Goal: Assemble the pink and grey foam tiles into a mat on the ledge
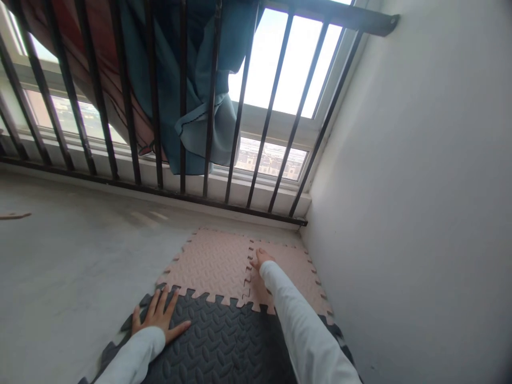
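Foam puzzle tiles [212, 266] cover a corner of grey floor [80, 266]; the left hand [158, 314] lies flat on a dark tile [224, 341], fingers spread, the right hand [261, 265] on a pink tile [290, 272] (fingers together, nothing gripped).

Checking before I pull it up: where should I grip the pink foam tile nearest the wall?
Probably by the free toothed edge of the pink foam tile along the wall, pinching from above with your right hand. The teeth there look unlocked, whereas its other side interlocks with the neighbouring pink tile at the seam.
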The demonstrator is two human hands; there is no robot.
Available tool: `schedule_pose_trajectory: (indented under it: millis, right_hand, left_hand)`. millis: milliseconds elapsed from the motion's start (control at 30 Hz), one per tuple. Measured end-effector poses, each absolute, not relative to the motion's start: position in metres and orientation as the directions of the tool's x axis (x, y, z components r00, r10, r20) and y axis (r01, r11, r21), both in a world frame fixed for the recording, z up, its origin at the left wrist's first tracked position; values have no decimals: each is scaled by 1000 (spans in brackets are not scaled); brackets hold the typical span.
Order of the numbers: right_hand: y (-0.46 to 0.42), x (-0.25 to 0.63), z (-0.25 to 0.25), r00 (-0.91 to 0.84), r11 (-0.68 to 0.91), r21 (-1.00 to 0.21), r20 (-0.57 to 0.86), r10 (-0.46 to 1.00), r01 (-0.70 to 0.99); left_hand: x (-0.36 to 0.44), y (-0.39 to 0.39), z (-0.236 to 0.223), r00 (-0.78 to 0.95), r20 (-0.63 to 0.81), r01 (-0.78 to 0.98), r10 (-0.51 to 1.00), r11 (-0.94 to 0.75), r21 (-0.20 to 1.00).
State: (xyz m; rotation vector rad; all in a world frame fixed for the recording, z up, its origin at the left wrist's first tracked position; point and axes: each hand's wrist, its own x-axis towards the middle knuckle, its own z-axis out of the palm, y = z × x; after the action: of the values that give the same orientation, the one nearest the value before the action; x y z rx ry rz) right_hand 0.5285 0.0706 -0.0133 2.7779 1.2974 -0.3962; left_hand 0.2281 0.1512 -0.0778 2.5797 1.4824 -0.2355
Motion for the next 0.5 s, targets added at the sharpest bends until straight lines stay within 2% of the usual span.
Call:
schedule_pose_trajectory:
  millis: [233, 500]
  right_hand:
    - [127, 540, -40, 589, -615, -92, -206, 781, 783]
    - [117, 541, -47, 557, -583, -91, -210, 804, 807]
  left_hand:
    - [228, 147, -72, 494, -197, 869, 847, -489, 80]
    - [227, 157, -84, 488, -252, 870, 836, -491, 58]
